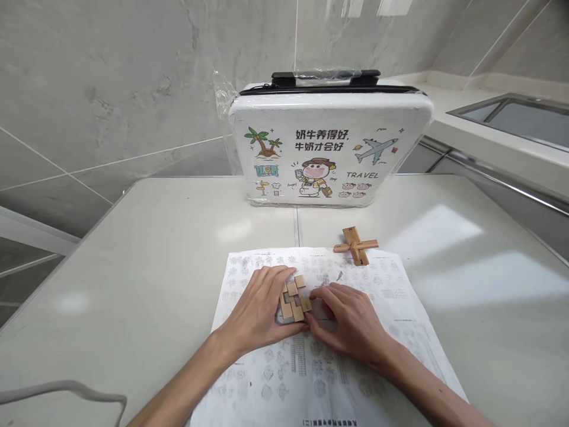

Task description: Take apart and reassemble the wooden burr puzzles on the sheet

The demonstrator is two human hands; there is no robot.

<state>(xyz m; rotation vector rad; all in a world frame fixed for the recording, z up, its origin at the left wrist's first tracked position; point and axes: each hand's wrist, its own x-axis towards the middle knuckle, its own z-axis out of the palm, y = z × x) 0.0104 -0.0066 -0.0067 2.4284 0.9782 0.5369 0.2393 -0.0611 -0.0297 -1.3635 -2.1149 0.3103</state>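
A wooden block puzzle (pixel 294 298) of several interlocked pale pieces rests on a printed instruction sheet (pixel 320 356). My left hand (pixel 260 305) curls around the puzzle's left side, fingers bent over its top edge. From the right, my right hand (pixel 349 320) pinches the puzzle with its fingertips. Both hands grip it together just above the paper. A second wooden puzzle (pixel 355 244), shaped like a cross of interlocked sticks, lies untouched at the sheet's top right corner.
A small white suitcase (pixel 329 148) with cartoon travel prints and a black handle stands upright at the back of the white table (pixel 133 267). A grey tiled wall rises behind. A counter with a sunken basin (pixel 515 115) runs along the right. A grey cable (pixel 66 391) loops at bottom left.
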